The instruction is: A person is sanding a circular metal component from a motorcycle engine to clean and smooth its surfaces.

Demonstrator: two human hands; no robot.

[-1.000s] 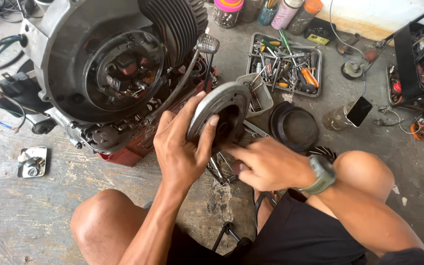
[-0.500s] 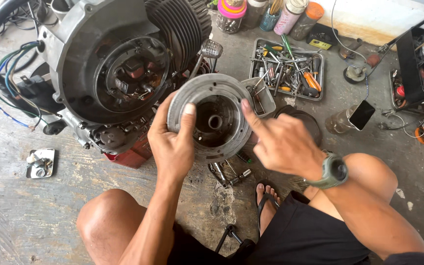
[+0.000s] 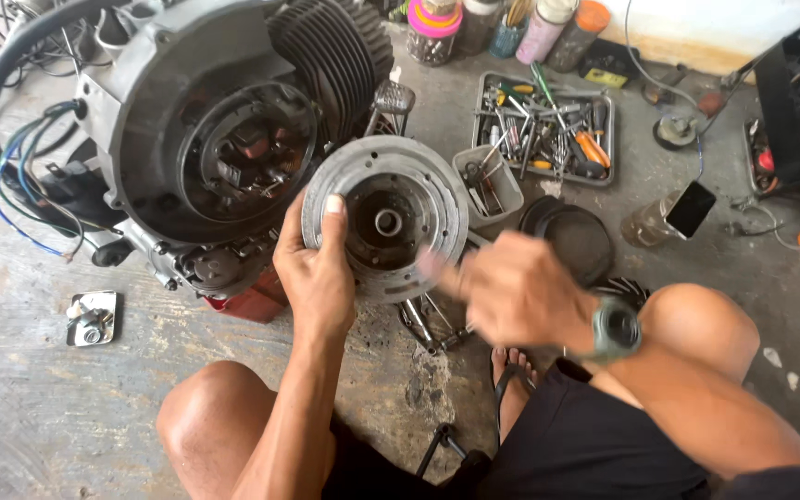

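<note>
Left hand (image 3: 319, 278) clamped on the round grey flywheel (image 3: 385, 218), thumb over the front face, fingers hidden behind the rim at its lower left. Right hand (image 3: 516, 294) blurred, loosely curled, holding nothing, just off the wheel's lower right edge; touching or only close, cannot tell through the blur.

Held upright in the air, open face toward the camera, hub hole dead centre. Sits between the two hands, above the concrete floor (image 3: 30, 407), just right of the engine (image 3: 206, 157) with its open round housing and finned cylinder.

Risks, judged from this grip: one hand only on what looks like a heavy disc, and a pinch at one edge at that. Slip likely if the rim is oily. Straight below, a sandalled foot (image 3: 509, 366) and loose metal parts. Could also knock the small grey bin (image 3: 488, 183) just behind, or the black round cover (image 3: 574, 239) to the right. Swung left carelessly, could clip the coils inside the housing. Tool tray (image 3: 548, 130) further back, well clear. Small metal bracket (image 3: 93, 318) on the floor to the left, also well apart.
</note>
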